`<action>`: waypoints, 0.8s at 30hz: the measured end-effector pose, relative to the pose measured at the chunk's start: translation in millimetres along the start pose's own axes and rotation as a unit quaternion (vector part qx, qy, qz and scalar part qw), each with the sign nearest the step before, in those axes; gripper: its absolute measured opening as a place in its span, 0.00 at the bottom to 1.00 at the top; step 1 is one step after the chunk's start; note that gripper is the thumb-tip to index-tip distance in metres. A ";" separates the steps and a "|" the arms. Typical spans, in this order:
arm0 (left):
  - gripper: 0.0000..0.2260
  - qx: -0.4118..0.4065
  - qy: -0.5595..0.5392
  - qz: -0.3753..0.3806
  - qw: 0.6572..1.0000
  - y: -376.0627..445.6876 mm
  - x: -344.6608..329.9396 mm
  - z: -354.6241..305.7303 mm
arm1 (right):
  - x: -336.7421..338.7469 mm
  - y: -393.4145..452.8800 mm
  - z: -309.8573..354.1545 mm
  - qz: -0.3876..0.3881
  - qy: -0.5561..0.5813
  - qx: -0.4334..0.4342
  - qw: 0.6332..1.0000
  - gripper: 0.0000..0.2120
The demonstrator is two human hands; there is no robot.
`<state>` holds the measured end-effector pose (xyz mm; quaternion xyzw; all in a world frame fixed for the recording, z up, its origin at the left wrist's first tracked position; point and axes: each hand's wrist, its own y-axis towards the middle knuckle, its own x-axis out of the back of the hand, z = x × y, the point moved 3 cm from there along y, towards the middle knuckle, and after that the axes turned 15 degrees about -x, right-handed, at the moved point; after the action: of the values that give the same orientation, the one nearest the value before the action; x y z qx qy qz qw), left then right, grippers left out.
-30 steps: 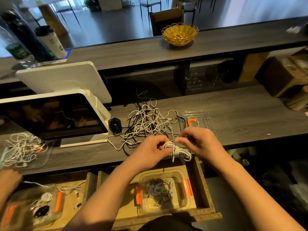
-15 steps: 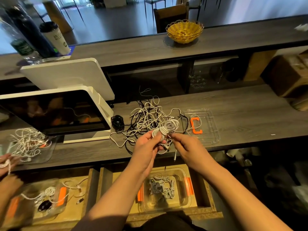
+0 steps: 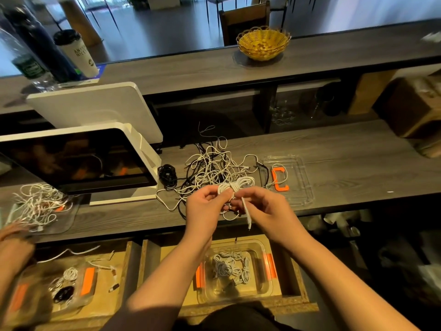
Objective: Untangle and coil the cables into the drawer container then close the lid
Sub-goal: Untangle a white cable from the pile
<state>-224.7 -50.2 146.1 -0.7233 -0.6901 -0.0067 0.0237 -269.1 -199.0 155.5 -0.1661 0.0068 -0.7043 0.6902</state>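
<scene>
Hands first: your left hand (image 3: 205, 206) and right hand (image 3: 269, 211) are both up over the front edge of the desk (image 3: 346, 163), fingers curled in tight around a white coiled cable (image 3: 235, 186). Left thumb and fingers pinch the wrapped middle of the bundle, right fingers pinch it from the other side. The bundle's long axis runs roughly side to side with its right end tipped away from you, loops fanning out past your fingers. Its loose tail (image 3: 247, 215) hangs straight down between your hands, plug end pointing at the drawer below.

Just behind your hands on the desk sits the tangled pile of cables (image 3: 210, 166), white and black mixed, sprawling every which way. Right of that pile lies the clear lid (image 3: 300, 173), flat, with an orange clip (image 3: 279, 179) on it. Left of the pile there's a small black coil (image 3: 167, 174), then the white monitor (image 3: 78, 161).

Below the desk edge, right under your forearms, the open drawer (image 3: 303, 283) holds the clear container (image 3: 262, 280) with orange latches, and a few coiled white cables (image 3: 230, 266) already lie in it.

Far left of the desk, a second person's hand (image 3: 12, 237) is next to another clear lid with a cable heap (image 3: 38, 204); can't tell what that hand's fingers are doing, it's too blurry.
</scene>
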 end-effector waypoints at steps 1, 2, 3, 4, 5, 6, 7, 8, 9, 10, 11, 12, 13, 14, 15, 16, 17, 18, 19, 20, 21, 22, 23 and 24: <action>0.02 0.001 -0.002 -0.002 1.000 0.6 -0.7 -1.6 | 0.7 0.3 0.6 -0.017 -0.033 0.021 0.999 0.09; 0.03 0.002 -0.003 0.000 1.000 0.6 -1.7 -2.8 | 1.9 0.0 2.3 -0.038 -0.077 0.050 0.995 0.08; 0.04 0.003 -0.001 0.005 1.000 0.2 -2.9 -3.8 | 3.0 -0.5 5.2 -0.064 -0.128 0.090 0.986 0.09; 0.04 0.003 0.002 0.013 1.000 -0.6 -4.5 -4.6 | 3.4 -0.7 8.8 -0.091 -0.179 0.135 0.970 0.11; 0.04 0.006 0.000 0.021 1.000 -1.6 -5.8 -5.1 | 3.8 0.0 10.8 -0.117 -0.225 0.172 0.952 0.13; 0.04 0.010 -0.006 0.025 1.000 -2.3 -7.1 -5.4 | 4.6 1.3 13.0 -0.145 -0.260 0.199 0.934 0.13; 0.05 0.012 -0.015 0.026 0.999 -2.8 -7.9 -6.1 | 5.8 3.1 14.5 -0.171 -0.285 0.220 0.917 0.13; 0.08 0.008 -0.021 0.027 0.999 -3.2 -8.4 -7.0 | 7.4 4.9 15.1 -0.192 -0.302 0.237 0.903 0.13; 0.11 0.003 -0.024 0.030 0.999 -3.6 -9.1 -8.4 | 9.3 6.0 15.2 -0.200 -0.305 0.248 0.897 0.13; 0.13 -0.003 -0.027 0.035 0.999 -3.6 -9.8 -9.3 | 11.8 6.3 15.2 -0.198 -0.300 0.253 0.898 0.14; 0.13 -0.004 -0.031 0.042 0.999 -3.7 -10.7 -10.0 | 14.5 6.3 15.1 -0.192 -0.291 0.254 0.902 0.16; 0.12 -0.001 -0.042 0.046 0.998 -4.0 -11.5 -10.1 | 17.1 5.5 15.4 -0.184 -0.279 0.250 0.909 0.17; 0.11 0.008 -0.061 0.047 0.997 -4.5 -12.2 -10.3 | 19.2 5.0 15.9 -0.173 -0.264 0.240 0.918 0.19; 0.11 0.020 -0.086 0.047 0.995 -5.0 -13.1 -10.7 | 20.8 4.8 16.9 -0.161 -0.246 0.229 0.928 0.20; 0.11 0.031 -0.109 0.049 0.992 -5.5 -13.9 -11.6 | 22.3 5.1 17.9 -0.149 -0.225 0.217 0.938 0.20; 0.12 0.038 -0.126 0.053 0.990 -5.6 -14.9 -12.5 | 23.9 6.2 18.9 -0.138 -0.205 0.200 0.948 0.18; 0.12 0.042 -0.137 0.060 0.988 -5.7 -15.3 -13.3 | 25.4 7.5 19.3 -0.129 -0.189 0.175 0.958 0.16; 0.12 0.045 -0.143 0.067 0.986 -5.9 -15.9 -14.0 | 27.0 8.6 19.3 -0.122 -0.184 0.148 0.964 0.14; 0.12 0.048 -0.149 0.070 0.985 -6.0 -16.2 -14.9 | 28.5 9.2 18.8 -0.117 -0.186 0.124 0.968 0.13; 0.11 0.052 -0.155 0.071 0.984 -6.1 -16.5 -15.4 | 29.7 9.3 18.5 -0.113 -0.194 0.107 0.969 0.12; 0.11 0.058 -0.163 0.069 0.983 -6.2 -16.8 -15.6 | 30.5 9.4 18.4 -0.109 -0.205 0.097 0.968 0.12; 0.11 0.065 -0.173 0.064 0.981 -6.7 -17.1 -15.5 | 30.8 9.1 18.7 -0.106 -0.222 0.091 0.965 0.12; 0.12 0.072 -0.183 0.059 0.979 -7.6 -17.4 -15.4 | 30.4 8.5 19.2 -0.104 -0.241 0.088 0.961 0.13; 0.13 0.079 -0.190 0.054 0.977 -8.3 -17.8 -14.5 | 30.1 8.1 19.5 -0.103 -0.259 0.087 0.956 0.13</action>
<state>-233.5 -68.2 160.1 -0.7434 -0.6403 0.1866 -0.0504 -256.2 -224.4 178.8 -0.2823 -0.2504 -0.7022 0.6038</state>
